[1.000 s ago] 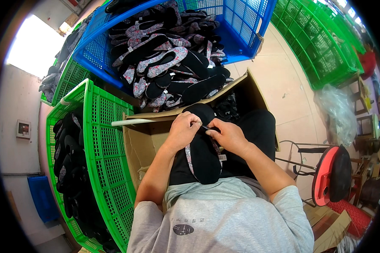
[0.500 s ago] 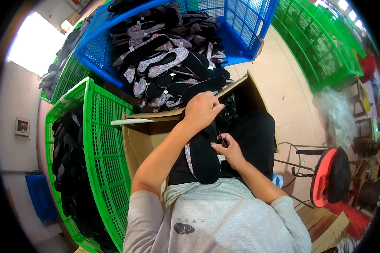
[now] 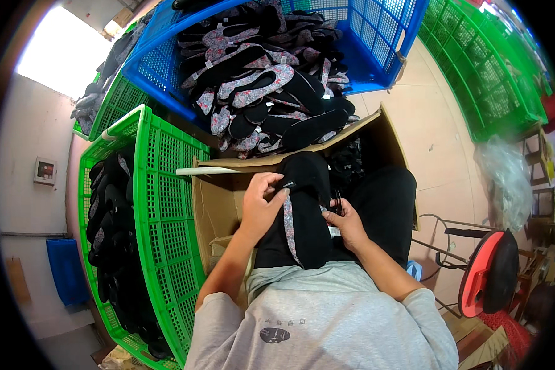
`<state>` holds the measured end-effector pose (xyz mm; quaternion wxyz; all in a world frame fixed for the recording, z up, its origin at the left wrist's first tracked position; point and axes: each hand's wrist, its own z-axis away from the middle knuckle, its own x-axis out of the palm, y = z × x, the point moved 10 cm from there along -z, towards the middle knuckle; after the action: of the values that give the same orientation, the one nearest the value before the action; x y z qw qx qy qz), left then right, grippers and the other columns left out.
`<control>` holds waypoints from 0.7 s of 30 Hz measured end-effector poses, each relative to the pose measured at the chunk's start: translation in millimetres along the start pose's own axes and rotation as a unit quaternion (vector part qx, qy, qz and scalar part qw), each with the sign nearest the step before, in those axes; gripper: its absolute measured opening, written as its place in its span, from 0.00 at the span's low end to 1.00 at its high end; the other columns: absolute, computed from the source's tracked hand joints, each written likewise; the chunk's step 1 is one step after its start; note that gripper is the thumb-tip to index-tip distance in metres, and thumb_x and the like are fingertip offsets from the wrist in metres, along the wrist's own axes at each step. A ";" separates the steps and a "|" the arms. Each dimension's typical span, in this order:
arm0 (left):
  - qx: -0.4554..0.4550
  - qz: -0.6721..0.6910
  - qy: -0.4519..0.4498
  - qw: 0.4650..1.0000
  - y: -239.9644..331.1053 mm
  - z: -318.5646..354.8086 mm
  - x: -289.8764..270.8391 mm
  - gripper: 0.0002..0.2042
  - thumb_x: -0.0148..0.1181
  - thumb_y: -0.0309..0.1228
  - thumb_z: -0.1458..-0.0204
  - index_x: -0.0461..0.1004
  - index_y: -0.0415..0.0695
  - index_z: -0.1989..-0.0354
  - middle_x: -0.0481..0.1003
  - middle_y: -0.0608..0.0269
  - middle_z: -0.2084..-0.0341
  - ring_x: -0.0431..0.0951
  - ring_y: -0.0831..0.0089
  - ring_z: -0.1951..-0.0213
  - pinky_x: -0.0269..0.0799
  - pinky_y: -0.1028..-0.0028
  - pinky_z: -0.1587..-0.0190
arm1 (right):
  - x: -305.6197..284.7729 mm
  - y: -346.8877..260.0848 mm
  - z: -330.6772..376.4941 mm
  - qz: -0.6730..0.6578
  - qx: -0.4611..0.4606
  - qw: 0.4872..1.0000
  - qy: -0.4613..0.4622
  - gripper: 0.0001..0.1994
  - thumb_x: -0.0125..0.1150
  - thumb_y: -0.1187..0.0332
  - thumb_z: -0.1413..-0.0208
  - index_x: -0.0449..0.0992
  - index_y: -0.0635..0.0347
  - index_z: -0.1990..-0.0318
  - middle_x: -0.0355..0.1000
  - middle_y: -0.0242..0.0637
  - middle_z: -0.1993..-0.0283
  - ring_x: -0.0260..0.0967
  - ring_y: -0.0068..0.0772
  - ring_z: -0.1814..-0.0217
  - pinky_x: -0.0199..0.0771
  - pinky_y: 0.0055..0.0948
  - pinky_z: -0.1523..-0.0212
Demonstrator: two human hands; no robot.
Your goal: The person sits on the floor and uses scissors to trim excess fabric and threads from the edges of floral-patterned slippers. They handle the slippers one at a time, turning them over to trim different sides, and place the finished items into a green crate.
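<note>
The person sits with a black shoe (image 3: 305, 216) lying on the lap. The shoe is long and flat, with a flowery strip along its edge. The left hand (image 3: 262, 203) is curled around the left side of the shoe, near its top end, with the fingers closed on it. The right hand (image 3: 345, 222) is on the right side of the shoe, lower down. Its fingers look pinched on something small at the edge, but it is too tiny to tell what.

Behind the shoe stands an open cardboard box (image 3: 225, 203). A blue basket (image 3: 376, 43) past the box is heaped with more black and flowery shoes. A green basket (image 3: 166, 203) on the left holds dark shoes too.
</note>
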<state>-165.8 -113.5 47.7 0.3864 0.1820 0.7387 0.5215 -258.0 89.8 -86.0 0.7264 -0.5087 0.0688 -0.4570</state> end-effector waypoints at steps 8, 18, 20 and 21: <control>-0.216 0.273 0.031 0.937 -57.9 30.6 37.4 0.12 0.62 0.16 0.48 0.70 0.39 0.56 0.71 0.70 0.68 0.70 0.85 0.67 0.68 0.83 0.65 | 6.7 -3.7 2.8 -0.049 0.044 0.998 -0.025 0.14 0.67 0.77 0.46 0.69 0.59 0.56 0.71 0.28 0.64 0.69 0.16 0.65 0.71 0.19 0.62; 0.042 -0.152 0.143 0.977 1.2 50.9 3.3 0.12 0.61 0.13 0.57 0.67 0.40 0.68 0.66 0.64 0.73 0.68 0.76 0.73 0.66 0.74 0.70 | 2.4 -8.3 9.2 0.136 -0.089 0.987 0.009 0.13 0.68 0.76 0.47 0.66 0.56 0.62 0.65 0.23 0.69 0.60 0.13 0.70 0.63 0.17 0.68; -0.008 -0.092 0.154 0.984 -10.5 53.2 1.7 0.11 0.60 0.14 0.54 0.67 0.40 0.65 0.68 0.64 0.70 0.69 0.77 0.71 0.67 0.74 0.69 | 2.8 -8.9 12.1 0.150 -0.092 0.984 0.024 0.11 0.67 0.75 0.45 0.68 0.58 0.62 0.64 0.23 0.71 0.59 0.13 0.71 0.63 0.17 0.69; -0.072 -0.014 0.162 0.984 -23.6 54.4 2.9 0.11 0.60 0.15 0.52 0.67 0.40 0.63 0.69 0.65 0.69 0.69 0.78 0.69 0.67 0.75 0.67 | 5.4 -12.8 14.8 0.157 -0.093 0.983 0.031 0.10 0.67 0.74 0.45 0.69 0.59 0.62 0.64 0.23 0.72 0.59 0.13 0.71 0.62 0.17 0.70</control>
<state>-123.1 -86.5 16.5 0.2809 0.0557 0.7545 0.5905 -254.1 95.0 -66.8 0.7363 -0.5425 0.2121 -0.3444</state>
